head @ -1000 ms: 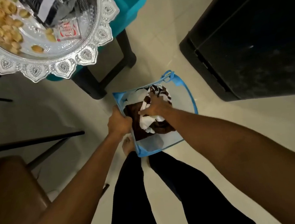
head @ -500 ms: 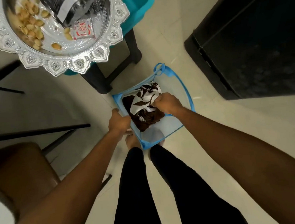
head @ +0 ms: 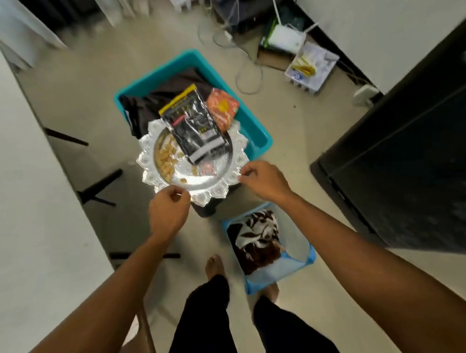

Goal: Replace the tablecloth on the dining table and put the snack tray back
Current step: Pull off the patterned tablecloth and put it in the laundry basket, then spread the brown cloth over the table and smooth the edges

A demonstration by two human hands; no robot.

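The silver scalloped snack tray (head: 148, 158) rests on a teal tub (head: 256, 135) in front of me. It holds a black snack bag (head: 194, 129), an orange packet (head: 222, 110) and loose nuts (head: 166, 156). My left hand (head: 170, 209) pinches the tray's near rim on the left, and my right hand (head: 265, 179) pinches it on the right. The brown and white tablecloth (head: 256, 241) lies bunched in a blue hamper (head: 278, 275) on the floor by my feet. A white-covered table (head: 18, 193) fills the left side.
The teal tub also holds dark fabric (head: 164, 98) and stands on a black stool (head: 209, 208). A tall black cabinet (head: 406, 162) stands at the right. A router (head: 285, 37), cables and a small white basket (head: 311, 68) lie on the floor behind.
Both hands have left the hamper and the cloth in it and come up to the near rim of the tray. My view has tilted up from the floor.
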